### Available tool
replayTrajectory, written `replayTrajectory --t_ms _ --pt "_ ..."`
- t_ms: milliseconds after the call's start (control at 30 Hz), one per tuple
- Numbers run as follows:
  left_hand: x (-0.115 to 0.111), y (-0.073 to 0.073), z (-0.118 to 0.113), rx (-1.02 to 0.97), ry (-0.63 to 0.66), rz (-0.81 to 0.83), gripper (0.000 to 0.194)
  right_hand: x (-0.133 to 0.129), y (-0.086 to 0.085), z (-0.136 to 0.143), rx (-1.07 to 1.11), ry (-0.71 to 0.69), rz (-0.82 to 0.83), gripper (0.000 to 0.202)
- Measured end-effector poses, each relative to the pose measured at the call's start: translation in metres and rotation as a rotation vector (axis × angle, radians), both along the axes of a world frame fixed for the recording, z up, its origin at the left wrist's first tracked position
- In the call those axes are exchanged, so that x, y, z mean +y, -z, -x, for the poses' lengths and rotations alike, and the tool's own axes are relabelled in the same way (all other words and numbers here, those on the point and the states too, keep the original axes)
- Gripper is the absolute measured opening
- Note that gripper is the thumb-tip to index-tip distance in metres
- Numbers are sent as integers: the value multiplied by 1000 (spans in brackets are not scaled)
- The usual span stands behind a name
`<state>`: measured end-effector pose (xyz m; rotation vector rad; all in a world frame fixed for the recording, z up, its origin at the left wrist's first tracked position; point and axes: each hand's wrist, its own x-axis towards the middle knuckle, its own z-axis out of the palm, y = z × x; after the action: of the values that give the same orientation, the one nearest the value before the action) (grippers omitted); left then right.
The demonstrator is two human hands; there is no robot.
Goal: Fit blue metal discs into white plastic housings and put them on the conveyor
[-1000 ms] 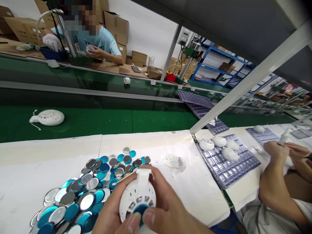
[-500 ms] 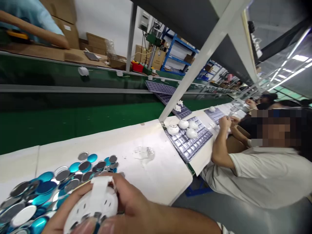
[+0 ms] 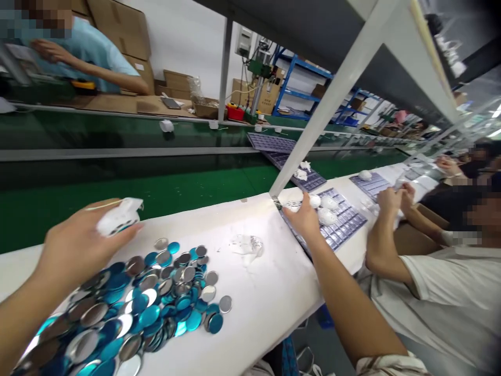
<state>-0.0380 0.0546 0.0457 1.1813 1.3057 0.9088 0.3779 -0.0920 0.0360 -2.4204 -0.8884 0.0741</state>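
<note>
Across the white counter (image 3: 270, 297) lies a purple tray (image 3: 348, 220) right of centre, your left hand (image 3: 78, 240) at frame left grasps a white casing (image 3: 117, 217), your right hand (image 3: 307, 216) is at a white shell (image 3: 290, 206) there, its grip unclear, and blue-and-silver discs (image 3: 149, 315) spread lower left.

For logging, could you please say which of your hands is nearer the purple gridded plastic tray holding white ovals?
Right: the right hand is at the left of the tray; the left hand is farther left.
</note>
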Motion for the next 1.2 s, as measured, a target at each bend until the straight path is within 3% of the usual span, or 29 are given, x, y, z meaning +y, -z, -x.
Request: replayTrajectory --t_ms 133,200,300,367,400,433,467,500,567,633,733,933,1067,1200 --pt "23 -5 -3 251 -43 -206 48 -27 -18 47 -23 -51 -75 95" --pt "12 -11 -11 274 -10 -237 49 -43 -24 83 127 -239 -225 95" --pt "-40 -18 -31 208 132 -210 48 -55 -19 142 484 -579 -364 98" --pt "-86 -17 -46 126 228 -128 46 -53 -11 175 579 -714 -400 102" --pt "-108 -13 -52 36 254 -26 48 -50 -7 187 578 -758 -395 105" --pt "-126 -9 -58 -249 189 238 48 -47 -3 194 559 -795 -371 109" --pt "-141 -4 -62 -485 103 435 48 -45 0 198 531 -824 -332 110" --pt "-150 1 -65 -637 40 529 44 -43 2 197 503 -847 -283 106" --pt "-157 8 -66 -833 -56 614 38 -41 4 188 428 -911 -176 78" --pt "-154 9 -62 -845 -77 591 41 -41 7 173 307 -1034 -25 43" --pt "-149 3 -55 -765 -72 587 51 -37 16 157 77 -1229 208 30" --pt "-157 -2 -54 -645 49 546 54 -22 37 157 -66 -1302 156 15" --pt "-161 0 -51 -576 47 462 60 -33 20 153 29 -1310 93 24" --pt "-162 2 -48 -503 131 327 65 -60 -19 158 576 -1228 -48 16"
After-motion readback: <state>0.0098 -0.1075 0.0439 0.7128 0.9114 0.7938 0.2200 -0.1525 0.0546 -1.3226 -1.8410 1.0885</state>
